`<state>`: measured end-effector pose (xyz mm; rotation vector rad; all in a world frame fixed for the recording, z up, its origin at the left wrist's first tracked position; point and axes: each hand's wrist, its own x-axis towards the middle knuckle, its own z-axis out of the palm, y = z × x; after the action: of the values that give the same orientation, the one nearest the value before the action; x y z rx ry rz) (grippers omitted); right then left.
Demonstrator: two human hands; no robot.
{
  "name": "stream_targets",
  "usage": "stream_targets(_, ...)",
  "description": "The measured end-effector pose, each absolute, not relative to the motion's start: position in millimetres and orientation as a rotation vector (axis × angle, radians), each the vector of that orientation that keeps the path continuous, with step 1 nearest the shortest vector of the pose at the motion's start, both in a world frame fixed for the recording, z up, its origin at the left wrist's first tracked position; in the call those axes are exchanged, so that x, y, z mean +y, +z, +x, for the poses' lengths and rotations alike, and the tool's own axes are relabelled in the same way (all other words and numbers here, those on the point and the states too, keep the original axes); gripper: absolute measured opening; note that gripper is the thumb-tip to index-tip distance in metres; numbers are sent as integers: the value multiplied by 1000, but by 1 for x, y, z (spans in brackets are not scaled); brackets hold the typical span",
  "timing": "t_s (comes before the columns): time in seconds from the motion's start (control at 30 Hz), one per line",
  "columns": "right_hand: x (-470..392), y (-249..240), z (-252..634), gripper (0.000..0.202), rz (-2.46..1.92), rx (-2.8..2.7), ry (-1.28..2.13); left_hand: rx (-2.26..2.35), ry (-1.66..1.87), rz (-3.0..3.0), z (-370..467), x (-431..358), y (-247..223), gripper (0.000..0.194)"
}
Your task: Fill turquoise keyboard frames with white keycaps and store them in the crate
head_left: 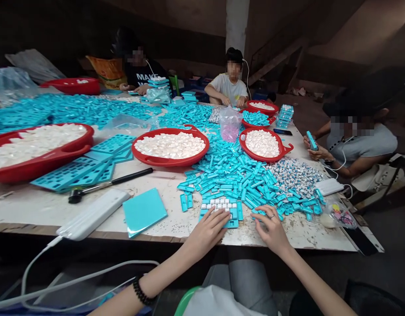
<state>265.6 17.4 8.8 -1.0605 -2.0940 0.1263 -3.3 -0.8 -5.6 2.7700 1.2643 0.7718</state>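
My left hand (211,227) lies over a small blue panel (233,223) with rows of white square key-like caps (218,202) along its far part. Its fingers are stretched out flat across the near part and hide some of it. To the right, my right hand (271,229) hovers at the near edge of a heap of blue plastic pieces (235,175). Thumb and fingers are bent but apart, with nothing visible between them. One narrow blue piece (240,210) lies against the panel's right side. A plain blue square plate (145,211) rests further left.
Red baskets of white caps (171,147) stand beyond the heap. Small white-and-blue parts (296,175) are piled right. A white power bank (93,213), a black-handled tool (113,182) and perforated blue sheets (77,172) lie left. Several people sit around the table, one (354,131) at right.
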Motion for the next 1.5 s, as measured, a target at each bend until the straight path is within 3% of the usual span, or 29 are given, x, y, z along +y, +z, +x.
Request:
stream_targets(0.2,14,9,223,28,-1027,-2124,383,1355,780,2692,-4,-6,-11,55)
stream_targets(0.4,33,9,209,34,-1279,-2002,752,1480,647,2605,-17,17,2,95)
stream_targets(0.53,32,3,203,37,-1418,-1910,842,1461,648,2556,-18,29,6,108)
stream_targets(0.7,40,5,202,31,-1463,-1850,1068,1443,728,2538,-17,26,-3,111)
stream_targets(0.97,58,30,202,31,-1416,-1956,1101,1429,789,2547,-18,24,-10,103)
stream_targets(1.07,67,39,225,24,-1459,-1829,932,1443,805,2514,-17,22,-8,97)
stream_targets(1.3,77,34,316,22,-1956,-1723,-83,1447,804,2512,-16,21,-10,93)
stream_targets(1.5,88,20,328,27,-2006,-1759,-189,1433,818,2535,-17,22,-12,96)
